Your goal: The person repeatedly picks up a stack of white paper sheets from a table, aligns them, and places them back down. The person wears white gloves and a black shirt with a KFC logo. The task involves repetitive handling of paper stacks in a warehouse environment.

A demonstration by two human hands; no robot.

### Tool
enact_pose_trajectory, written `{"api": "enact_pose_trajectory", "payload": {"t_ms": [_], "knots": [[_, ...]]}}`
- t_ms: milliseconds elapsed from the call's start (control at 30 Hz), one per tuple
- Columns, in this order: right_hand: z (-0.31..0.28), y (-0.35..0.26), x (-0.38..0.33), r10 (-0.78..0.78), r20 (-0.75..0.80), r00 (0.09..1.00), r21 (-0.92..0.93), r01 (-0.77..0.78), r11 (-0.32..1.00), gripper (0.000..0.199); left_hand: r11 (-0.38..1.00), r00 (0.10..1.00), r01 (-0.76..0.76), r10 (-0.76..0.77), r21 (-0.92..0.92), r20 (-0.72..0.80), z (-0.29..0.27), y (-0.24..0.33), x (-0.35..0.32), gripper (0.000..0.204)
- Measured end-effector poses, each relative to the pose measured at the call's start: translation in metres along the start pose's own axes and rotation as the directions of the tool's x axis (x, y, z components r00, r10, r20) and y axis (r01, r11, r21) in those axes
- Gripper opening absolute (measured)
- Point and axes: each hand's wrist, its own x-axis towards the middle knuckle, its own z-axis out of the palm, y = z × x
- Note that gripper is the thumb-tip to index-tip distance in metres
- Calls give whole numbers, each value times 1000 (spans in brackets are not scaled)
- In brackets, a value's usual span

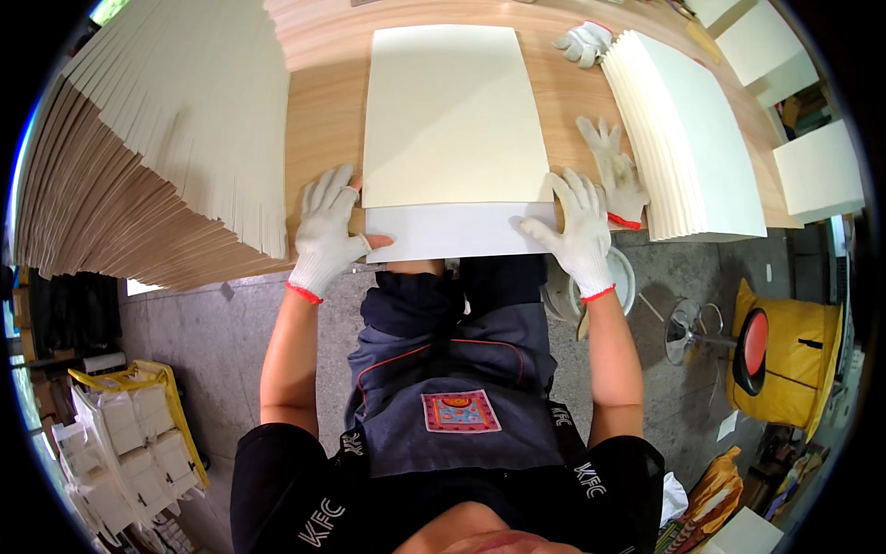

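A cream rectangular board (452,115) lies in front of me on the table, with a white strip (452,231) showing along its near edge. My left hand (323,231), in a white knit glove with a red cuff, rests at the left edge. Its bare thumb tip touches the strip, and its fingers are stretched out. At the right edge lies my right hand (577,226), gloved the same way, fingers spread and thumb over the strip. Neither hand grips anything that I can see.
A tall stack of thin sheets (185,102) stands at the left. Thick white boards (692,138) are stacked at the right, beside a loose soiled glove (614,175) and another glove (584,43). Below are a bucket (623,277), a stool (752,351) and a yellow-framed cart (138,425).
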Motion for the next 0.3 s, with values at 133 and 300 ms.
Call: {"api": "enact_pose_trajectory", "payload": {"t_ms": [133, 300], "knots": [[-1, 2, -1, -18, -8, 1000, -7, 18, 1000, 81, 999, 999, -52, 53, 7, -14, 2, -4, 0, 92], [2, 8, -2, -14, 19, 1000, 29, 14, 999, 83, 999, 999, -21, 20, 34, 27, -1, -3, -2, 92]]}}
